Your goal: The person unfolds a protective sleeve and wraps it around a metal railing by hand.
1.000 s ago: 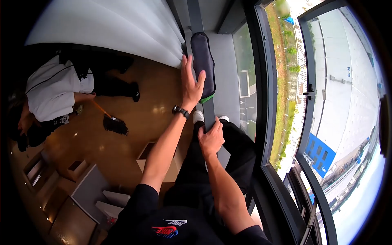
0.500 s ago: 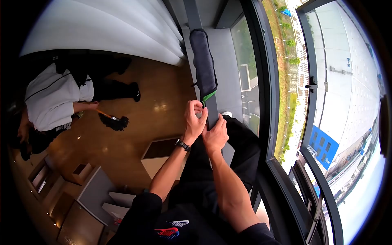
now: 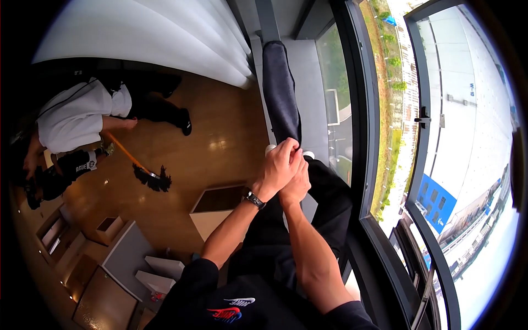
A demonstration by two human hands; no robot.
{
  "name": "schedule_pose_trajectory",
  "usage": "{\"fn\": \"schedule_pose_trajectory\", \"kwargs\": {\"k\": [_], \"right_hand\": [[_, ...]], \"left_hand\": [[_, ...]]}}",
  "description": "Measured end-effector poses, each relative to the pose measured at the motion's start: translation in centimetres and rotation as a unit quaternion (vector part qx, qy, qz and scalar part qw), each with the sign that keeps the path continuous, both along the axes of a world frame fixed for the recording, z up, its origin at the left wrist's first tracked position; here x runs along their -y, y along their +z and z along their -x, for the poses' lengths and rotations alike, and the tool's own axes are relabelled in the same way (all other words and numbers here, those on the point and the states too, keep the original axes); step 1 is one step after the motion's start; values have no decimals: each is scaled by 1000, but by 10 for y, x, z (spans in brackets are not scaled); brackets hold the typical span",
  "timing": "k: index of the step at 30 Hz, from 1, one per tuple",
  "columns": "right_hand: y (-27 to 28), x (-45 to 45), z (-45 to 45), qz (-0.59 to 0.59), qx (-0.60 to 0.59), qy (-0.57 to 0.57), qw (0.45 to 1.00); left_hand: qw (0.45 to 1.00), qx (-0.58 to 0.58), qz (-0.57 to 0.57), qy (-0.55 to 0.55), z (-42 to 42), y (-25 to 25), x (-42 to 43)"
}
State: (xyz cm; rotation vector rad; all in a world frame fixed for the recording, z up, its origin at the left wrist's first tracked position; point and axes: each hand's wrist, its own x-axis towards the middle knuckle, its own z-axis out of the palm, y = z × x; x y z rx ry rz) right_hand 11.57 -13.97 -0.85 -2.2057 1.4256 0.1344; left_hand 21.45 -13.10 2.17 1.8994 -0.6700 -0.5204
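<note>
At the near end of the dark cloth cover [image 3: 279,91], the left hand [image 3: 279,169] seems to pinch the edge, its fingertips bunched together. The right hand [image 3: 297,186] sits against it with fingers curled; the left overlaps it, so I cannot tell whether that grip closes on cloth, on bar or on both. From the knuckles the cover runs forward along a flat grey bar [image 3: 266,16], which shows bare past the cover's far end; whether cloth wraps the underside is hidden.

To handle this edge well, I would have one hand steady the bar while the other works the cloth in line with it, both margins at an even rate, so nothing twists or bunches. Small pinches near the corners should control it better than a fistful.

Below the cover is a pale sill [image 3: 311,88]; to the right, a window [image 3: 424,99] stands open, a good reason to keep the cloth well gripped. Leftward hangs a white curtain [image 3: 159,33], and beyond, a co-worker [image 3: 77,121] is near a brush [image 3: 157,180] on the wooden floor [image 3: 220,118].
</note>
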Motion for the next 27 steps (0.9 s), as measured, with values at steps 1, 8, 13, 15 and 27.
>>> {"fn": "schedule_pose_trajectory", "kwargs": {"k": [1, 8, 13, 15, 27], "right_hand": [[2, 0, 1, -13, -10, 4, 1000], [6, 1, -1, -26, -27, -17, 999], [12, 1, -4, -3, -13, -12, 1000], [16, 1, -7, -19, -21, -21, 999], [22, -4, -11, 55, 3, 6, 998]], "left_hand": [[997, -68, -11, -21, 2, 5, 4], [994, 84, -56, 37, -21, -3, 14], [992, 2, -75, 102, -24, -28, 48], [986, 29, -112, 122, -31, -31, 55], [979, 51, -87, 175, -85, -28, 76]]}}
